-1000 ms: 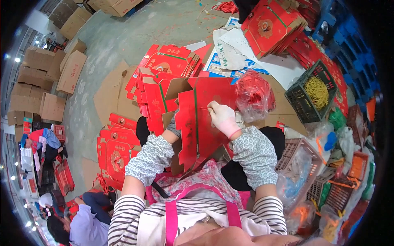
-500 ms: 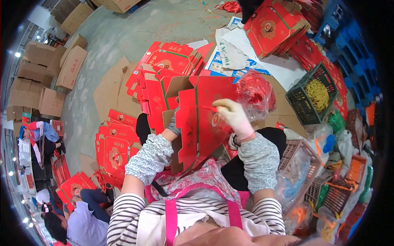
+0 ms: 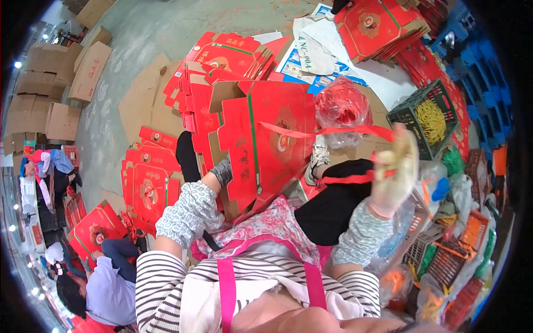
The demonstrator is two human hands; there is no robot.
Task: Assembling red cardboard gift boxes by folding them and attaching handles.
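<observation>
A red printed cardboard box (image 3: pixel 266 139) stands half folded on my lap, its brown flaps open at the top. My left hand (image 3: pixel 222 171), in a grey glove, is mostly hidden behind the box's left edge and holds it there. My right hand (image 3: pixel 395 172), in a pale glove, is out to the right, blurred by motion. It grips a red ribbon strap (image 3: pixel 327 132) that runs taut from the box's front face to the hand.
Flat red boxes (image 3: pixel 222 55) lie stacked ahead and at my left (image 3: pixel 147 183). A clear bag of red ribbons (image 3: pixel 344 108) and a dark crate of yellow strands (image 3: pixel 425 116) sit at right. Another person (image 3: pixel 105 277) crouches at lower left. Brown cartons (image 3: pixel 55 94) line the far left.
My right hand has drawn away from the box's face to the right, pulling the red ribbon out taut. The left hand has stayed on the box's edge.
</observation>
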